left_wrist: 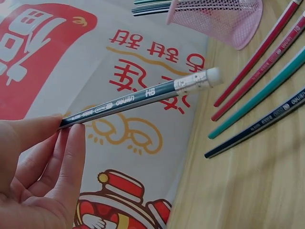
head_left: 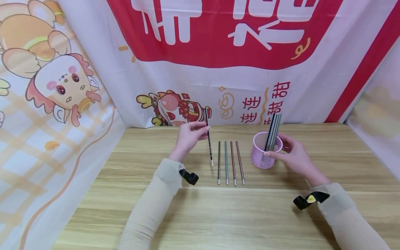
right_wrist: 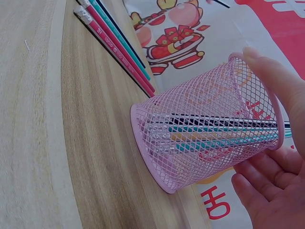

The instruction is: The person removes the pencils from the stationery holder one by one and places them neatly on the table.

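My left hand (head_left: 192,133) pinches a dark pencil (head_left: 210,147) by its upper part, thumb against fingertips. The pencil is raised and slightly tilted, its white eraser end pointing down; HB lettering shows on it in the left wrist view. To the right, a pink mesh pencil cup (head_left: 257,156) stands upright on the table. My right hand (head_left: 295,156) holds the cup near its rim, thumb on the near side and fingers round the far side. Several dark and teal pencils (head_left: 274,128) lean inside, their eraser ends at the bottom, seen through the mesh.
Between the hands lies a row of pencils on the wooden table (head_left: 200,215): a black pencil (head_left: 219,161), a teal pencil (head_left: 226,161) and two red pencils (head_left: 233,161), erasers towards me. A printed cloth (head_left: 200,86) hangs along the table's back edge.
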Motion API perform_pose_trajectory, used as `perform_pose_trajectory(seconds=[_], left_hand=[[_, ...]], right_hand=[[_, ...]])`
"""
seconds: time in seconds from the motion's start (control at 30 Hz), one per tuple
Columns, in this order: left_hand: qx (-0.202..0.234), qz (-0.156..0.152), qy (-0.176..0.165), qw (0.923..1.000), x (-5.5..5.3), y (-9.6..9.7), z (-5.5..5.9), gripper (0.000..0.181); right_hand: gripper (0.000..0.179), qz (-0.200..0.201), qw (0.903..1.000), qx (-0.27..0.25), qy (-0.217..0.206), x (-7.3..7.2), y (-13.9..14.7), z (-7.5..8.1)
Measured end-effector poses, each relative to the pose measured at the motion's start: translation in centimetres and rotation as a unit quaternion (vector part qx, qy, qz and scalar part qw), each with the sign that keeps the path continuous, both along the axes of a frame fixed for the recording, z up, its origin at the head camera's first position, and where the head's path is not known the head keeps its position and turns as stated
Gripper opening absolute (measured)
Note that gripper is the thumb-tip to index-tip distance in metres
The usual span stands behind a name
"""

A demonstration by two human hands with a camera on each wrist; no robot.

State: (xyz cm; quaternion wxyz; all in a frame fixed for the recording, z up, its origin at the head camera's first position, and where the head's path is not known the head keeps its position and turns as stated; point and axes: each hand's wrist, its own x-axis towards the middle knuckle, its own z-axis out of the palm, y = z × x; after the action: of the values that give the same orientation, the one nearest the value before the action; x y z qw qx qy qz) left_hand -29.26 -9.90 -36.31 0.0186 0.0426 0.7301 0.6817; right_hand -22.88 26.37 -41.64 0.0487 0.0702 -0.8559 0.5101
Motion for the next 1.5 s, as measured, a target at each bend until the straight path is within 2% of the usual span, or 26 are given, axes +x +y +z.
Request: perform_pose_trajectory(seconds=[0.43, 0.6, 0.87, 1.23, 1.5], left_hand=[[-0.004, -0.005, -0.022, 0.9997, -0.4, -0.3, -2.7, 0.027], [-0.004, -0.01, -0.044, 0.999, -0.5, -0.2, -3.7, 0.03], [-0.027, -0.018, -0.079, 0.9963, -0.4, -0.2, -5.3, 0.031], [-0.063, -0.027, -0.102, 0.9924, -0.4, -0.1, -6.9, 0.03], [-0.069, -0.015, -0.117, 0.9907, -0.2, 0.3, -7.2, 0.027]], right_hand=[[0.091, 0.001, 1.0, 0.003, 0.001, 0.0, 0.0, 0.0], [0.09, 0.001, 1.0, 0.0, 0.001, 0.0, 0.0, 0.0], [0.09, 0.003, 1.0, 0.0, 0.003, -0.1, 0.0, -0.1], [0.09, -0.001, 1.0, 0.001, -0.001, -0.1, 0.0, -0.1], [0.089, -0.002, 1.0, -0.002, 0.003, -0.1, -0.1, -0.2]])
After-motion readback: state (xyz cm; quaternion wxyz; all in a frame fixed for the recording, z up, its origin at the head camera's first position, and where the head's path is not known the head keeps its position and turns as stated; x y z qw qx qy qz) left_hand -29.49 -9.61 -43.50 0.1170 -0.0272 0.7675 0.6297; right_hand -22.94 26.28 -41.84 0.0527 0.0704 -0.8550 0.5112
